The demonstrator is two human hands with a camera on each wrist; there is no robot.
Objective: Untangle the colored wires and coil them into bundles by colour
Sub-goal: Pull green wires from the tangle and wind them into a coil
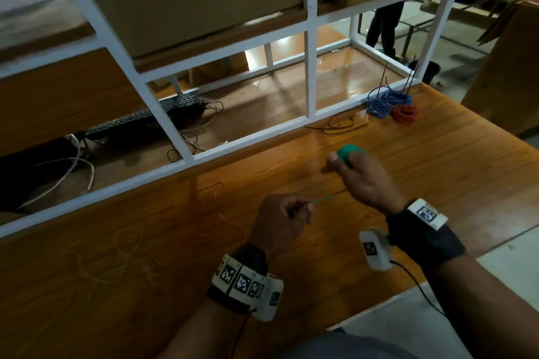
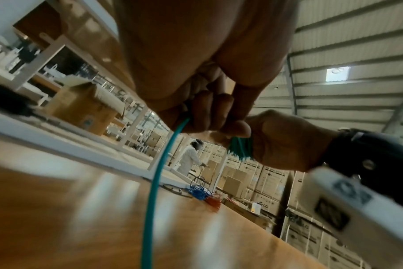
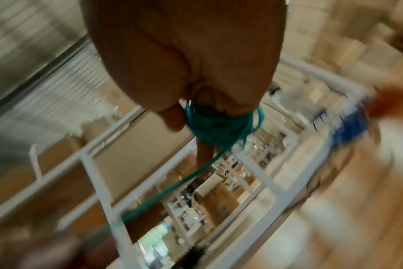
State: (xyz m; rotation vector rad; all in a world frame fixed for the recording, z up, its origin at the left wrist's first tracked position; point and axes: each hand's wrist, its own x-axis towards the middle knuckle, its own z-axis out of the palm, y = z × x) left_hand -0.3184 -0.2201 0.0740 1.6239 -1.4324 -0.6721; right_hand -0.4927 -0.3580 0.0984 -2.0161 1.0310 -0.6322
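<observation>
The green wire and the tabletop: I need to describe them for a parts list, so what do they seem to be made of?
Green wire: seemingly a smooth plastic-sheathed wire, judging by its even teal colour and the tight turns it holds round the right hand; any metal core is unseen.
Tabletop: wood or wood-look laminate, glossy finish; grain lines and bright reflections show, but which of the two stays open.
</observation>
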